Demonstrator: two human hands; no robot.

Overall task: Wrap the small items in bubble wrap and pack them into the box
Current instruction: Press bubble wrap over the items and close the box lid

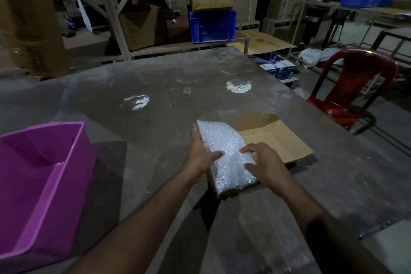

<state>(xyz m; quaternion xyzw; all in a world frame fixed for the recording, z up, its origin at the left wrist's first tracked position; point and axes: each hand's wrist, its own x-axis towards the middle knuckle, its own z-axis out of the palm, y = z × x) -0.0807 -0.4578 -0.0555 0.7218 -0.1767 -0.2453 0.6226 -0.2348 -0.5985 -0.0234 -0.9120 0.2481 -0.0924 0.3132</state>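
A bundle wrapped in white bubble wrap [224, 151] lies tilted over the near left part of a flat, open cardboard box [280, 140] on the grey table. My left hand [201, 153] grips the bundle's left edge, thumb on top. My right hand [264, 162] presses on its right side with curled fingers. What the wrap holds is hidden.
A purple plastic bin [42, 182] stands at the table's near left edge. A red plastic chair [353, 87] sits beyond the table's right side. A blue crate [212, 25] and stacked cartons fill the shelves behind. Two bright light reflections show on the table top [155, 87].
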